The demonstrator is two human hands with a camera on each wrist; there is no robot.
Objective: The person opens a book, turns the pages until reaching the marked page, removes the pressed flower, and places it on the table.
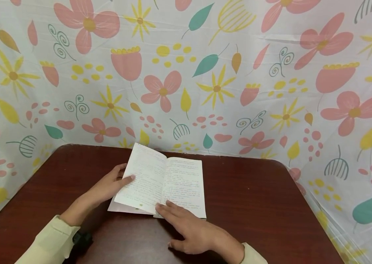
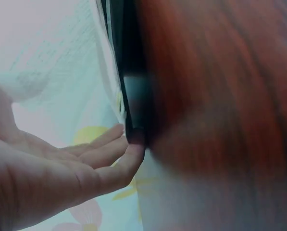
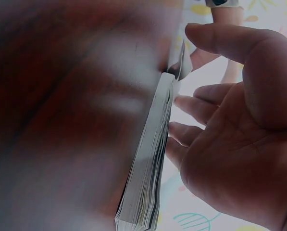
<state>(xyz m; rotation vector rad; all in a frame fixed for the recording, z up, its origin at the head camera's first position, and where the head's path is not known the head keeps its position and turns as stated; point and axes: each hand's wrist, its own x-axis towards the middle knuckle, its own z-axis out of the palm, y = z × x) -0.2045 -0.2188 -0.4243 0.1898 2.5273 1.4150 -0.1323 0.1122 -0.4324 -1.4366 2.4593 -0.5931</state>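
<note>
One open book (image 1: pixel 184 183) lies on the dark reddish-brown table (image 1: pixel 255 205), close to the far edge and somewhat left of that edge's middle. Its right page lies nearly flat, while its left page tilts up; a pale pinkish sheet (image 1: pixel 130 208) shows below the left page's lower edge. The left hand (image 1: pixel 106 185) pinches the book's left side, thumb over the page and fingers behind its outer edge. The right hand (image 1: pixel 192 229) is spread, thumb apart, its nearly straight fingertips resting on the lower edge of the pages by the fold, where they hide some of the print. The right wrist view shows the thick page block edge-on beside that palm.

Around the left wrist sits a black device (image 1: pixel 81 240), just below a cream sleeve (image 1: pixel 50 242); another cream cuff (image 1: pixel 253 255) covers the right forearm. Behind the table's far edge and along both sides hangs a flower-printed cloth (image 1: pixel 172 128).
</note>
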